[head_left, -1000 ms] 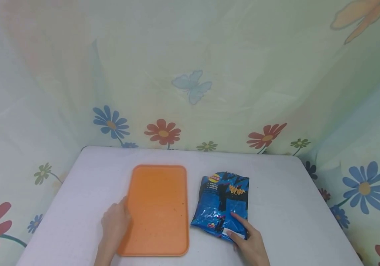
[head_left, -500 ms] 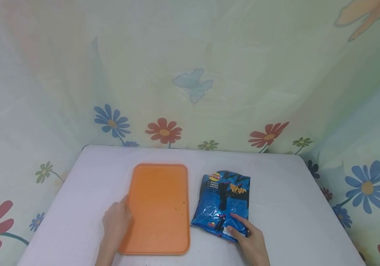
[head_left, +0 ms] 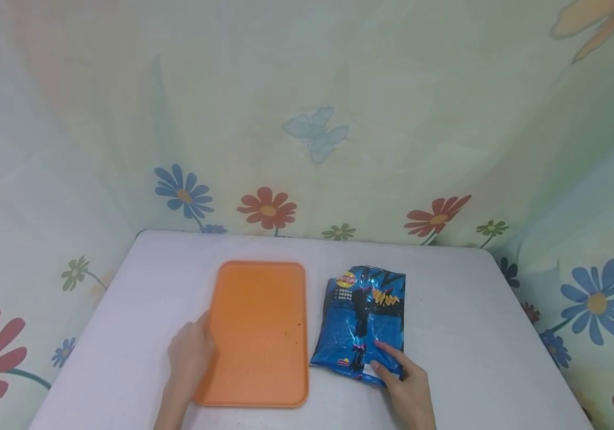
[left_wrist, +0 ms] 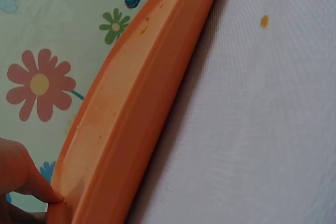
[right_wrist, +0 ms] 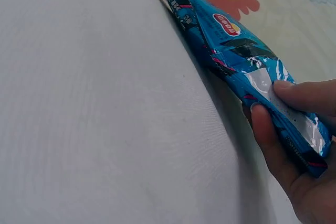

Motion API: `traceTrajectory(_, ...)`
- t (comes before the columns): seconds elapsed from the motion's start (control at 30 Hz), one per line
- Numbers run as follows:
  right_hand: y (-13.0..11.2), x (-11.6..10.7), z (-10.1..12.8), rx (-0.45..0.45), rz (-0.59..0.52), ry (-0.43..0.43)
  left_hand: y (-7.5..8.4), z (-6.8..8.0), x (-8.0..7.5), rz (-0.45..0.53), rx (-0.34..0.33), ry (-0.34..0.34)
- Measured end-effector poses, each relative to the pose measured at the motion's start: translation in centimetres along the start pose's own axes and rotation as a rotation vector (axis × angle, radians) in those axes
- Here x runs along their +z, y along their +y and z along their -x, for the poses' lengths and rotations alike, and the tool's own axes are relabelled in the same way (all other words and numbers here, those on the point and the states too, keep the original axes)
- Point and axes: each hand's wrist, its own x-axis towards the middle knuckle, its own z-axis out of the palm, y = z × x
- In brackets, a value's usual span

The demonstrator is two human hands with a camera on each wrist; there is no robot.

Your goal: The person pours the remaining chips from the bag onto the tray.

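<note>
The right hand [head_left: 406, 388] is now pinching the near corner of the blue snack bag [head_left: 361, 319], thumb on top and fingers under, where a second ago it was only resting there; the far end is tipping up off the bench [head_left: 473, 334], so a lift looks to be starting. The left hand [head_left: 189, 355] is staying on the orange tray [head_left: 258, 331], thumb hooked over its 9 o'clock rim. The bag is lying at the tray's 3 o'clock, just beside it. A flower-print curtain [head_left: 307, 131] is hanging around the white bench.
</note>
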Motion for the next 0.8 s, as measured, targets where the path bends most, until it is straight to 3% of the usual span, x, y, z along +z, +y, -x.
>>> traceTrajectory(0.23,-0.5,-0.7,0.3,-0.047,0.018,0.032,0.0,0.0,0.0,0.005,0.021,0.009)
traceTrajectory(0.37,-1.0,-1.1,0.6,-0.118,0.028,0.068,0.0,0.0,0.0,0.01,0.012,-0.007)
traceTrajectory(0.63,-1.8,-1.9,0.7,-0.493,0.128,0.203,0.1,-0.1,-0.4,0.032,-0.014,-0.049)
traceTrajectory(0.8,-3.0,-2.6,0.5,-0.732,0.19,0.24,0.1,-0.2,-0.4,0.025,-0.02,-0.052)
